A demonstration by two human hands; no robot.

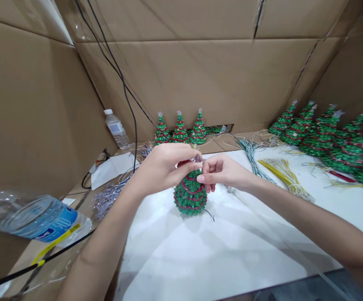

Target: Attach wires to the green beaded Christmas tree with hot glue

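Observation:
A small green Christmas tree (190, 198) with red garland stands upright on the white tabletop. At its tip, my left hand (168, 165) pinches a clear, purplish star topper (197, 158) between thumb and fingers. My right hand (223, 170) is beside the upper right of the tree, its thumb and fingertips pressed together. Whatever those fingertips hold, if anything, is too small to make out. A thin dark wire (211, 215) sticks out at the tree's base on the right. The fingers of both hands hide most of the tree's top.
Behind stand several finished-looking trees (180, 127), with more trees (328, 133) at right. Green wires (252, 152) and yellow wires (286, 175) lie in bundles. Clear toppers (107, 198) are piled at left, near a big bottle (43, 217) and a small bottle (117, 128). Black cables (123, 77) hang down.

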